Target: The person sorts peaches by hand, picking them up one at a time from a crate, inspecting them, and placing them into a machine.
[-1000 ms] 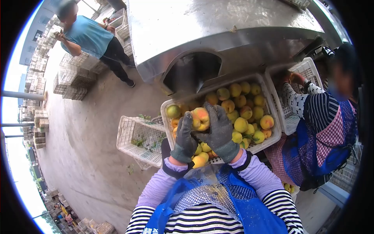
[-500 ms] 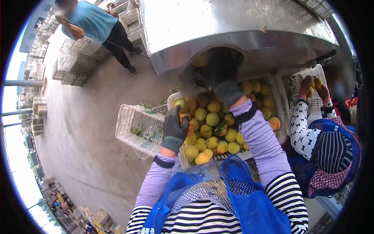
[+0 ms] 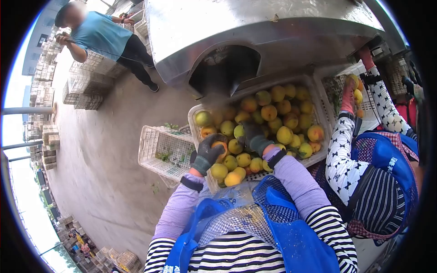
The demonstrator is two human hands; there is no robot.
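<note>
A white plastic crate [image 3: 195,132] full of yellow and orange peaches [image 3: 284,134] stands under the dark chute opening [image 3: 225,70] of a steel machine. My left hand [image 3: 205,157], in a dark glove, is curled around an orange peach [image 3: 221,146] at the crate's near left corner. In a matching glove, my right hand [image 3: 251,135] lies palm down among the peaches in the middle of the crate. Whether it grips a fruit is hidden by the glove.
A nearly bare white crate [image 3: 164,152] with leaf scraps stands to the left on the concrete. A co-worker's red-gloved hand [image 3: 349,93] holds peaches over another crate [image 3: 334,88] at right. A person in a blue shirt [image 3: 102,34] stands by stacked crates [image 3: 82,86].
My right hand has come back from the chute opening down into the peaches. My left hand has moved off the crate edge and closed around an orange peach.
</note>
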